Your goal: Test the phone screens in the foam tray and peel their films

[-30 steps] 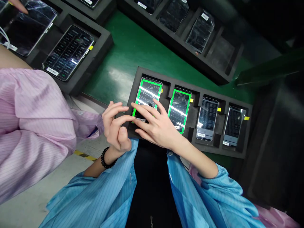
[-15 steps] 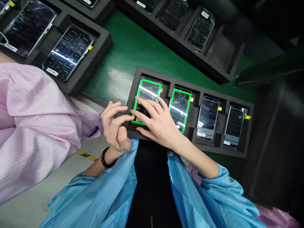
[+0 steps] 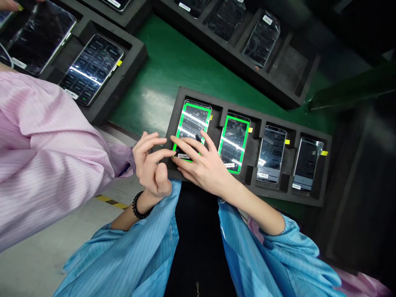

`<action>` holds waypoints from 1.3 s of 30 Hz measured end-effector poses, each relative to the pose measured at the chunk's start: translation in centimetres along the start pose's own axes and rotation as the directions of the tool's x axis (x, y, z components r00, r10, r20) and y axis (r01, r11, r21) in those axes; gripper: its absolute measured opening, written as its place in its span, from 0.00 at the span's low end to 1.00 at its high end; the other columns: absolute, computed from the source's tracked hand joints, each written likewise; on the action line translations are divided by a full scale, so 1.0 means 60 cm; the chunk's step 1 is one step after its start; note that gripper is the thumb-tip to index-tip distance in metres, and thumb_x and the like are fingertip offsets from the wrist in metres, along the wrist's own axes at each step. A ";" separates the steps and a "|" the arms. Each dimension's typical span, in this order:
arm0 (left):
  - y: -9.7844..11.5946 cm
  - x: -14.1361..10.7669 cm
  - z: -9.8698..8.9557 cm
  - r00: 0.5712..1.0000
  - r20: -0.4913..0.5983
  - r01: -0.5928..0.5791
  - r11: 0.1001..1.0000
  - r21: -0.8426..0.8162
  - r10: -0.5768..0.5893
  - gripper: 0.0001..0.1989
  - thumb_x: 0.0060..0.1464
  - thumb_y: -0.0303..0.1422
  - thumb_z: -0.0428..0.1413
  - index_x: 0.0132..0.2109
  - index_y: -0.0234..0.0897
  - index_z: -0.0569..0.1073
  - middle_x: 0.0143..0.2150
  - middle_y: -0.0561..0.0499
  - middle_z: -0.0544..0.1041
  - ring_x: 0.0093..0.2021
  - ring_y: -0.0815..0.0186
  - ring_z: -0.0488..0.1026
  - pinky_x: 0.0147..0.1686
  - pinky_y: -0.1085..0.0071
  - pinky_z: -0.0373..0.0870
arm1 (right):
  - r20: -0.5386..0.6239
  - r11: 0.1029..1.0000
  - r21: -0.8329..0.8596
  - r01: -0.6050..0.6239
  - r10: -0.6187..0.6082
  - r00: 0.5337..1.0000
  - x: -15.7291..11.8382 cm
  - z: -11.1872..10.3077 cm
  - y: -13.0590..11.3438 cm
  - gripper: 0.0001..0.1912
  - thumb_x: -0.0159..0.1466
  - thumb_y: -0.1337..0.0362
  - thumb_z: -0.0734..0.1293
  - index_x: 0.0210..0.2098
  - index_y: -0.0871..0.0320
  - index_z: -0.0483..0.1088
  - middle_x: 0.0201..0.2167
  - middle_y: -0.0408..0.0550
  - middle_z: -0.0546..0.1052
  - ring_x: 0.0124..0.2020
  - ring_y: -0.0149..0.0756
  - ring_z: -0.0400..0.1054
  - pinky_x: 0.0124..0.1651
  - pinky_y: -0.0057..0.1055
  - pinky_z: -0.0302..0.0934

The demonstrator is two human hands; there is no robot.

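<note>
My right hand (image 3: 206,163) reaches over the leftmost smartphone (image 3: 194,117), its fingers spread across the lower screen; I cannot tell which fingertips touch the glass. That phone shows a bright green frame and lies in a black foam tray (image 3: 213,103). At the tray's left edge, my left hand (image 3: 151,165) has its fingers apart and a little curled, holding nothing, with a fingertip by the phone's lower left corner. Beside it lies a second green-framed smartphone (image 3: 235,140). Two more phones, a third phone (image 3: 271,152) and a fourth phone (image 3: 306,163), show dark text screens.
On the green table (image 3: 173,53), another foam tray (image 3: 136,53) at the left holds a phone with a grid screen (image 3: 93,70). A third tray (image 3: 247,68) at the back holds phones in clear film. A co-worker's pink sleeve (image 3: 55,152) extends in from the left.
My right hand has drawn slightly down the leftmost phone, uncovering more of its screen. My left hand stays nearly still. The co-worker's pink sleeve has shifted, and fingers now show at the upper left.
</note>
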State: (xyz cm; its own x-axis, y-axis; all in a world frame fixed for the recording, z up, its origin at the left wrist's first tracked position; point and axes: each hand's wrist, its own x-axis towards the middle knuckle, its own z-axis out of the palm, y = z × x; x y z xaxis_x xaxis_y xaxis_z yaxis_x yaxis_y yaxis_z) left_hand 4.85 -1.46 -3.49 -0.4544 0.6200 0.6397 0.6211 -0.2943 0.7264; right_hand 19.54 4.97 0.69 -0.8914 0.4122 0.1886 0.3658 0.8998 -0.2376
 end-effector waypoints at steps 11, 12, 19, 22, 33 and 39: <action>0.002 0.000 0.002 1.000 -0.017 0.002 1.000 -0.014 -0.002 0.16 0.59 0.34 0.44 0.44 0.47 0.77 0.46 0.47 0.75 0.54 0.55 0.73 0.62 0.45 0.67 | -0.078 0.998 0.053 -0.022 0.027 0.997 -0.002 -0.009 0.005 0.13 0.72 0.63 0.60 0.49 0.56 0.75 0.67 0.57 0.66 0.62 0.44 0.64 0.70 0.57 0.49; 0.002 0.001 0.002 1.000 -0.017 0.003 1.000 -0.020 -0.004 0.16 0.59 0.34 0.44 0.44 0.47 0.77 0.46 0.47 0.75 0.54 0.55 0.73 0.62 0.45 0.67 | -0.079 0.998 0.051 -0.019 0.024 0.997 -0.002 -0.009 0.005 0.13 0.72 0.62 0.60 0.49 0.56 0.74 0.67 0.56 0.66 0.62 0.43 0.64 0.70 0.56 0.49; 0.007 0.003 0.002 1.000 -0.009 0.020 1.000 0.006 -0.020 0.15 0.59 0.34 0.44 0.42 0.46 0.76 0.45 0.47 0.75 0.53 0.55 0.73 0.62 0.44 0.68 | -0.124 0.981 0.093 -0.171 0.182 0.975 -0.026 -0.037 0.024 0.13 0.72 0.62 0.61 0.52 0.55 0.73 0.66 0.56 0.67 0.62 0.45 0.63 0.70 0.56 0.49; 0.008 0.003 0.001 1.000 0.009 0.025 0.999 0.031 -0.026 0.14 0.59 0.35 0.44 0.40 0.46 0.75 0.45 0.47 0.74 0.53 0.55 0.74 0.62 0.44 0.69 | -0.146 0.966 0.109 -0.235 0.249 0.957 -0.043 -0.045 0.029 0.12 0.71 0.61 0.62 0.49 0.53 0.76 0.65 0.54 0.68 0.62 0.46 0.63 0.69 0.57 0.50; 0.007 0.002 -0.003 0.999 0.022 -0.025 1.000 0.003 0.025 0.14 0.60 0.31 0.44 0.40 0.37 0.75 0.46 0.43 0.75 0.54 0.56 0.73 0.62 0.43 0.67 | -0.013 0.993 0.110 -0.039 0.041 0.999 -0.049 -0.011 0.010 0.17 0.72 0.59 0.62 0.56 0.56 0.72 0.69 0.56 0.64 0.63 0.45 0.63 0.72 0.59 0.46; 0.005 0.001 0.000 0.999 0.004 -0.037 0.999 -0.015 0.037 0.14 0.60 0.31 0.44 0.40 0.37 0.75 0.46 0.43 0.74 0.54 0.55 0.73 0.62 0.43 0.67 | -0.148 0.984 0.140 -0.105 0.126 0.981 -0.055 -0.021 0.015 0.13 0.72 0.61 0.61 0.44 0.57 0.77 0.63 0.56 0.71 0.59 0.42 0.66 0.72 0.53 0.48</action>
State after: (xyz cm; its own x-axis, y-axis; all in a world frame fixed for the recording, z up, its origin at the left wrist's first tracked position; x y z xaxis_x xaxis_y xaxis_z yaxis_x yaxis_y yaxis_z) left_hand 5.01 -1.47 -3.24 -0.4284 0.6119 0.6649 0.6280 -0.3274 0.7059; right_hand 23.15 4.60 1.04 -0.7888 0.5389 0.2956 0.4166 0.8223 -0.3875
